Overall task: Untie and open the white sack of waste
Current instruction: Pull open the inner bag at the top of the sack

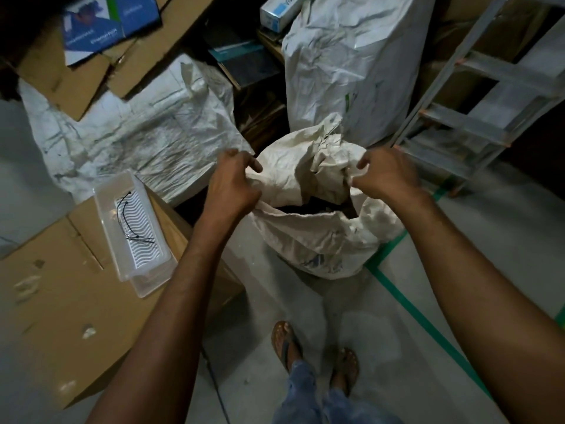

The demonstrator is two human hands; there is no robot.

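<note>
The crumpled white woven sack of waste (pixel 312 240) stands on the grey concrete floor (pixel 504 240) right in front of us, just beyond our sandalled feet (pixel 287 344). It sits between the brown cardboard box (pixel 76 301) on our left and the aluminium stepladder (pixel 477 117) on our right. No tie shows round its neck, and the mouth gapes partway, with something dark down inside.

Our left hand (pixel 235 182) grips the left side of the rim, its fingers (pixel 253 165) curled over a bunched fold of cloth. Our right hand (pixel 386 175) does the same on the right side, its fingers (pixel 362 163) pinching the edge.

So by our reading we are at the opening stage: spread the mouth wide. To do it well, we draw the two hands apart evenly and level with each other, so the sack does not tip toward the box. The far lip is folded inward over the opening. That flap wants pushing outward, otherwise it will likely flop over the hole. Rolling the rim down into a cuff would probably hold it open. A steady pull, no jerk: the cloth looks worn and the load is mostly unseen.

Black cable ties (pixel 134 221) lie in the clear plastic tray (pixel 107 221) on the box, well apart from our hands.
</note>
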